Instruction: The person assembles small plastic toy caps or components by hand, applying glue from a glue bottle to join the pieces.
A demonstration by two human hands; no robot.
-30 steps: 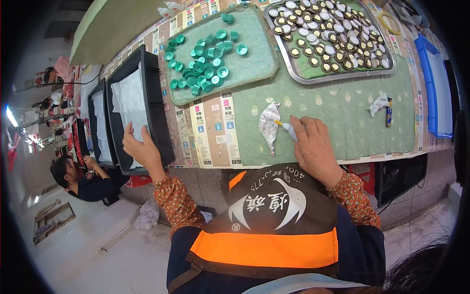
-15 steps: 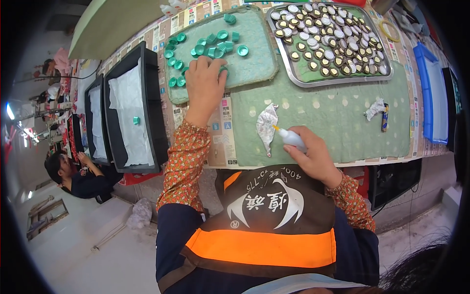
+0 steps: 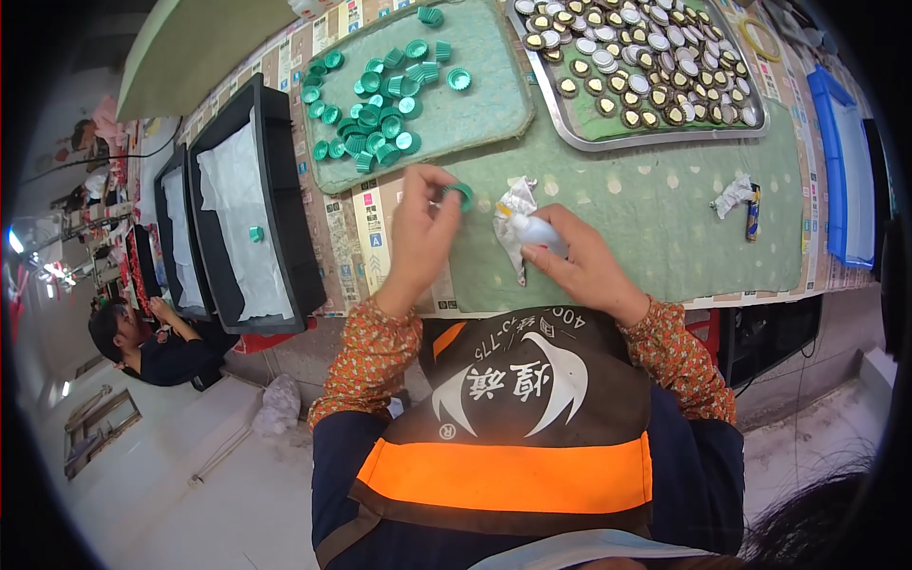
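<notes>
- Shifted off the pale tray (image 3: 480, 123), the left hand (image 3: 423, 223) now pinches a green cup (image 3: 464, 194) above green cloth (image 3: 627, 204).
- Right hand (image 3: 589, 264) grips a pale bottle (image 3: 541, 236), nozzle (image 3: 504, 210) at crumpled paper (image 3: 522, 193).
- More green cups (image 3: 390, 126) lie on the tray.

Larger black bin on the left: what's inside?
White paper lines the black bin, with one small green cup on it. The bin's floor under the paper is covered, so anything there can't be seen.
</notes>
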